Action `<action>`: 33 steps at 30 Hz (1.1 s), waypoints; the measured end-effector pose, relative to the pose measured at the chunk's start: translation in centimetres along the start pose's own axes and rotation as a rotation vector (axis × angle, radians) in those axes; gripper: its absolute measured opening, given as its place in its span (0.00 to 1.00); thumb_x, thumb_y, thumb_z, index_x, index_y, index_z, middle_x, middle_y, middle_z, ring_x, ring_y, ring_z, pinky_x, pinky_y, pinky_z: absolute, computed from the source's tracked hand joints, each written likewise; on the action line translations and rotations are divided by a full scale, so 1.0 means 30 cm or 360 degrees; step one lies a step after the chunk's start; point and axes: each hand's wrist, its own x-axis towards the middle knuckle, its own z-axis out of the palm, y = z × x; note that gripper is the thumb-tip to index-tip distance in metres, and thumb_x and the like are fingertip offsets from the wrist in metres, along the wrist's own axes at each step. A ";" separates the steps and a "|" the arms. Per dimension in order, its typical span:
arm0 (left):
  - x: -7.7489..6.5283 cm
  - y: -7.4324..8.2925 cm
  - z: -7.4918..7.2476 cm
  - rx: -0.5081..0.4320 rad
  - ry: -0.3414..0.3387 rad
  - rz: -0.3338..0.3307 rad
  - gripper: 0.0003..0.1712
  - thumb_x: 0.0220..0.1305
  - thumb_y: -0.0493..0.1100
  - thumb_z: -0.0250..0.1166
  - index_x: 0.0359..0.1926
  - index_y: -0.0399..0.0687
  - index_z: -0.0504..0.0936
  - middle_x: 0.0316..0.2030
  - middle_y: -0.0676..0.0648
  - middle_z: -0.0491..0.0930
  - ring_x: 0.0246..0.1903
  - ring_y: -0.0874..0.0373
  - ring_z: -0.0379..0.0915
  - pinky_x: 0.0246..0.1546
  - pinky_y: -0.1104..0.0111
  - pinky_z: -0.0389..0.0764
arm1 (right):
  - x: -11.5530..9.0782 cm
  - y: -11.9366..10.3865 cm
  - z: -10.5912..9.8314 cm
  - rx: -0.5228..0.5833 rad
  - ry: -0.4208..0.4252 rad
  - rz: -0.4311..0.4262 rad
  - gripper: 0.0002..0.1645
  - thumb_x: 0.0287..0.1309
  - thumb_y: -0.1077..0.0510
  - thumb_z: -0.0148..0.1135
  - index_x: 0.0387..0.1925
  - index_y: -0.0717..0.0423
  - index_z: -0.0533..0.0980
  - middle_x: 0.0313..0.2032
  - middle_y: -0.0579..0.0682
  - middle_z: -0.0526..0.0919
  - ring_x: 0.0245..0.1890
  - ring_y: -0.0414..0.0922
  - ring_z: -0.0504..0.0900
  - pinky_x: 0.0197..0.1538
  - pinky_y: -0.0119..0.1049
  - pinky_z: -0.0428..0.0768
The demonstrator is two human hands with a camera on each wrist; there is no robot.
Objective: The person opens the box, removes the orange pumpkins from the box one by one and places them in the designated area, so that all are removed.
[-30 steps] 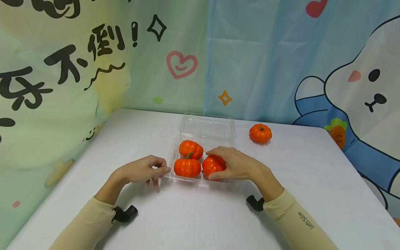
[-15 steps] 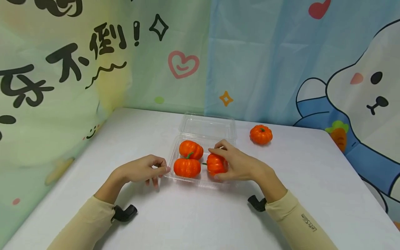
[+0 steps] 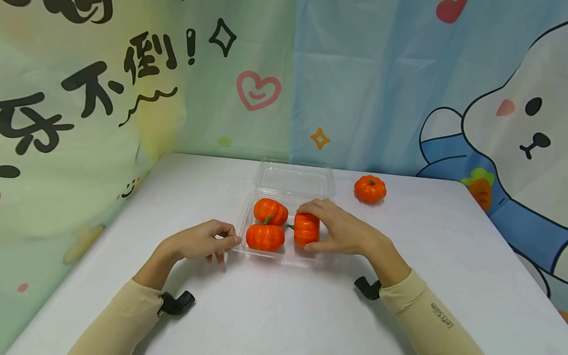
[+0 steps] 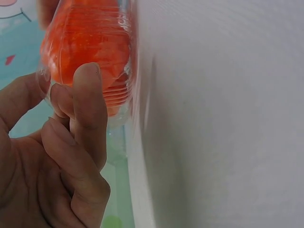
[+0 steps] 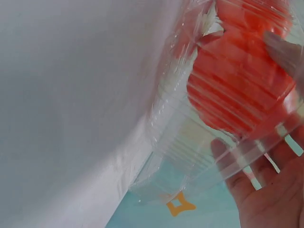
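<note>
A clear plastic clamshell box (image 3: 284,257) lies open on the table with three small orange pumpkins in its base. My right hand (image 3: 343,229) holds the right-hand pumpkin (image 3: 306,230) between thumb and fingers; it lies on its side, green stem toward the left. In the right wrist view, the thumb (image 5: 285,52) is against this pumpkin (image 5: 237,85), seen through the ribbed wall. The front-left pumpkin (image 3: 265,238) and back-left pumpkin (image 3: 270,212) sit close together. My left hand (image 3: 201,240) pinches the box's front-left rim, its other fingers loosely bent below.
A fourth pumpkin (image 3: 370,189) stands on the white table (image 3: 275,305) behind and right of the box. The box's clear lid (image 3: 294,178) lies folded back toward the printed curtain (image 3: 346,88). Black wrist mounts (image 3: 177,302) stick out inward from both sleeves.
My right hand has turned the right-hand pumpkin and shifted it slightly right, away from the front-left one, so its stem now shows on the left. My left hand stays at the rim.
</note>
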 end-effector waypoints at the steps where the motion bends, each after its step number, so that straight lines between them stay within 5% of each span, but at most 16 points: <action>1: -0.001 0.001 0.000 0.0000 0.0000 0.0003 0.21 0.77 0.53 0.59 0.37 0.37 0.78 0.35 0.39 0.79 0.28 0.48 0.87 0.25 0.64 0.79 | -0.001 0.001 -0.002 0.0000 0.0012 -0.0006 0.42 0.51 0.50 0.80 0.66 0.49 0.72 0.61 0.46 0.75 0.63 0.47 0.72 0.64 0.49 0.77; 8: -0.005 0.008 -0.005 0.0011 0.0003 0.0011 0.20 0.76 0.52 0.59 0.37 0.37 0.78 0.35 0.39 0.80 0.28 0.48 0.87 0.25 0.63 0.80 | -0.014 0.015 -0.021 -0.0008 0.0067 0.0011 0.54 0.52 0.52 0.80 0.77 0.51 0.63 0.66 0.52 0.69 0.64 0.49 0.72 0.66 0.49 0.76; 19: -0.011 0.010 -0.009 0.0006 0.0005 -0.0007 0.21 0.77 0.52 0.59 0.37 0.37 0.77 0.34 0.39 0.79 0.28 0.48 0.87 0.25 0.63 0.80 | -0.019 0.031 -0.032 -0.0021 0.0245 -0.0108 0.43 0.50 0.58 0.79 0.67 0.53 0.71 0.64 0.54 0.67 0.64 0.52 0.72 0.62 0.49 0.79; 33: -0.002 -0.005 -0.007 0.0005 -0.0001 -0.0008 0.22 0.76 0.54 0.59 0.37 0.38 0.78 0.33 0.41 0.80 0.28 0.49 0.87 0.26 0.64 0.80 | -0.048 0.068 -0.056 -0.0040 0.0417 -0.0113 0.47 0.49 0.57 0.81 0.69 0.54 0.68 0.65 0.54 0.67 0.65 0.50 0.71 0.64 0.52 0.77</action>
